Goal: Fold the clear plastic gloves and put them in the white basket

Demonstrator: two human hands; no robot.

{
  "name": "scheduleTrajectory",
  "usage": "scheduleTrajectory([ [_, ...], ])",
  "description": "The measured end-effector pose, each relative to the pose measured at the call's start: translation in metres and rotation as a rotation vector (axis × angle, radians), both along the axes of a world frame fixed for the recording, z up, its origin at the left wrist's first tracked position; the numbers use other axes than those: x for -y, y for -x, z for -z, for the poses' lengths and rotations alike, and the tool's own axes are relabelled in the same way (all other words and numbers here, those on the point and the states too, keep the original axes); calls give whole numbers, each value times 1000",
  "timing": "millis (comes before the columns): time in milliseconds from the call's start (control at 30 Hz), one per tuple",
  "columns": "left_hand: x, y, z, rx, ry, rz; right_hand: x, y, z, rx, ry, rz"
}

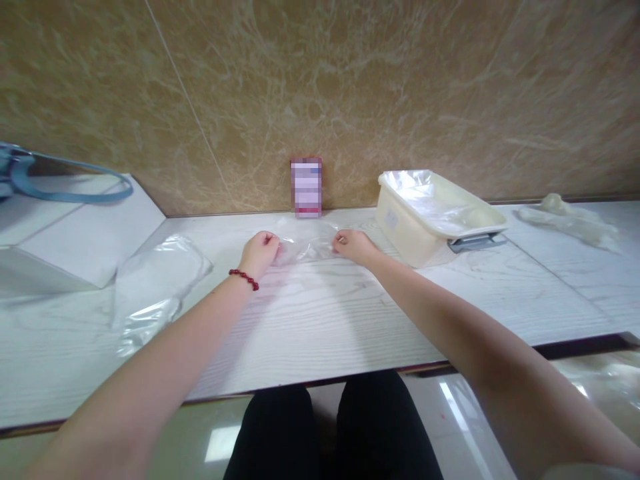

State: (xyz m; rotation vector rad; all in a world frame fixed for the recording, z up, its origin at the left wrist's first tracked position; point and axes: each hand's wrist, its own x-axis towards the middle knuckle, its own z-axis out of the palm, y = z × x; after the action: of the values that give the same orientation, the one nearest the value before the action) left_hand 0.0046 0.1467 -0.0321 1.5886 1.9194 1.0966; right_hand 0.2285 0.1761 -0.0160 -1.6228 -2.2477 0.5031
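Between my two hands a clear plastic bag [307, 243] stretches just over the white wood-grain table. My left hand [261, 250], with a red bead bracelet at its wrist, pinches the bag's left side. On the right side, my right hand [354, 247] grips it with thumb and fingers pressed together. The bag is see-through, so its exact edges are hard to make out. Just behind it a phone [307, 188] with a blurred screen leans upright against the wall. To the left of my left forearm lie more clear plastic bags [163, 273], flat on the table.
A cream plastic bin [417, 230] holding clear bags stands to the right, its grey latch facing the front. Farther right lies crumpled plastic [570, 220]. A white box [75, 227] with a blue strap [75, 197] on top sits at the left. Marbled wall panels [320, 80] border the back.
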Motion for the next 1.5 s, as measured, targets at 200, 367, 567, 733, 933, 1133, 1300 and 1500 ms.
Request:
scheduleTrajectory([
  [200, -26, -7, -5, -227, 128, -156, -28, 13, 13, -23, 75, 170],
  [367, -35, -10, -4, -332, 127, -197, -33, 20, 11, 55, 90, 237],
  [567, -41, -11, 2, -321, 97, -212, -33, 21, 13, 49, 48, 269],
  [733, -47, -9, 6, -322, 44, -197, -40, 15, 15, -22, 86, 229],
  [933, -50, -7, 12, -403, -23, -120, -39, 13, 17, 40, 49, 258],
  [1133, -47, -5, 13, -341, -78, -206, -34, 16, 16, 90, 17, 291],
  [1300, -37, -2, 9, -382, -72, -147, -33, 13, 18, 62, -6, 305],
  [1500, -21, -9, 6, -521, 30, 219, -32, 8, 19, 70, -31, 151],
])
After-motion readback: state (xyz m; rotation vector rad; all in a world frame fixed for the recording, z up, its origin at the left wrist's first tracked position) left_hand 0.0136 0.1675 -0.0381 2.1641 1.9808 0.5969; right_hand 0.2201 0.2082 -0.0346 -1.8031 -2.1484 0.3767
